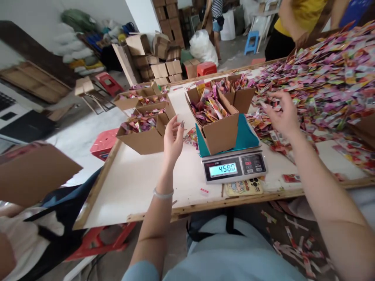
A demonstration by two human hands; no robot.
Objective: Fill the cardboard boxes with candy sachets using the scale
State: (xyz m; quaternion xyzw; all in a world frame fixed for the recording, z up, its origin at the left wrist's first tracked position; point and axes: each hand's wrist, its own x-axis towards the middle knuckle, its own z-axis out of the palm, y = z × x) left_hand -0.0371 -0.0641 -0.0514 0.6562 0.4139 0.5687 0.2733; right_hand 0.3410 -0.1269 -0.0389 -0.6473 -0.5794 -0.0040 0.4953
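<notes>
A cardboard box (221,130) full of small colourful packets (209,105) stands on the teal pan (246,134) of a digital scale (254,164). The lit display (223,169) reads 4580. To the left of that box, my left hand (173,140) is raised over the white table with fingers apart and nothing in it. It is close to another filled box (143,138). My right hand (283,113) hovers at the near edge of a large heap of packets (319,82). Its thumb and fingers are curved but apart, and I see nothing held between them.
More filled boxes (241,95) stand behind the scale and along the table's left side. A phone in a yellow case (244,187) lies under the scale's front. At left, a person holds a cardboard box (38,171). Another person in yellow (301,19) stands across the heap.
</notes>
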